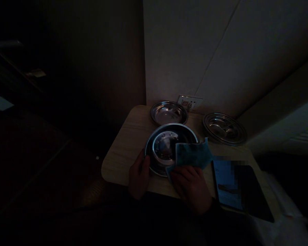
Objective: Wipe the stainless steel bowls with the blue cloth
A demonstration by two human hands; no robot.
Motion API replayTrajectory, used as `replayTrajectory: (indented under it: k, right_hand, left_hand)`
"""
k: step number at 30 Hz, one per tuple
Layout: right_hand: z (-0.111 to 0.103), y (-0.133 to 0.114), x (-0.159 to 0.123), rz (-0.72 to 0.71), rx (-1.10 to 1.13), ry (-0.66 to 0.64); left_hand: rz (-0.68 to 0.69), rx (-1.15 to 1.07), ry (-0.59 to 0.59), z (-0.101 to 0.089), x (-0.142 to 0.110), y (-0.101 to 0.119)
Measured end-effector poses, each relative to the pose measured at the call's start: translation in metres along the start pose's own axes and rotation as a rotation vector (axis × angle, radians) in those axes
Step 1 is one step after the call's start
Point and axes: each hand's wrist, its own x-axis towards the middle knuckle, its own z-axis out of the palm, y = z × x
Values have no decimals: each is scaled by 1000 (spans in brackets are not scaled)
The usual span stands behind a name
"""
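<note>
A shiny round metal dish (162, 147) is tilted at the front of a small wooden table (122, 147). My left hand (139, 176) grips its near left rim, thumb on the inner side and fingers beneath. My right hand (191, 184) is closed on a blue-green cloth (193, 153), which lies over the dish's right side and hides part of that rim. The fingertips of the right hand are partly lost in the dim light.
Behind the dish stands another metal dish (166, 114), and a stack of metal dishes (223, 130) is at the back right. A tablet (228, 182) with a lit screen lies along the right front edge. A wall socket (191, 101) sits just above the table's back edge.
</note>
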Motion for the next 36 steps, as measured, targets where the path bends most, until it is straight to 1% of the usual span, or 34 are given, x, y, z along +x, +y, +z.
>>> replayTrajectory:
  k: [5,8,11,14,16,18,20,22,24,28,30,32,36]
  right_hand:
    - [5,-17,9,91,35,-27]
    - [15,-35,22,158,130,-17]
    - [23,-52,40,224,192,-9]
    - [24,-60,47,224,166,-33]
    - [19,-56,41,168,108,-70]
    - [10,-45,28,97,36,-104]
    - [2,-32,15,38,-29,-114]
    - [-1,-26,9,10,-64,-108]
    - [2,-29,13,13,-63,-98]
    - [20,-52,36,60,-36,-59]
    - [22,-56,39,39,-30,-64]
    - [16,-48,33,-5,-38,-80]
    - [-7,-17,10,-93,-89,-85]
  left_hand:
    - [56,30,25,1,0,-1]
    - [66,21,8,0,1,-1]
    - [91,19,25,-1,2,-1]
    - [87,39,39,-3,2,-1]
    - [90,45,54,-3,1,-2]
    - [95,39,77,-2,0,-1]
    - [89,34,92,0,-1,0]
    - [78,28,86,1,-1,1]
    - [73,25,80,0,1,1]
    - [49,50,104,-2,4,-2]
    - [49,49,115,-3,4,-3]
    - [56,42,116,-2,3,-3]
    - [53,10,142,1,0,-2]
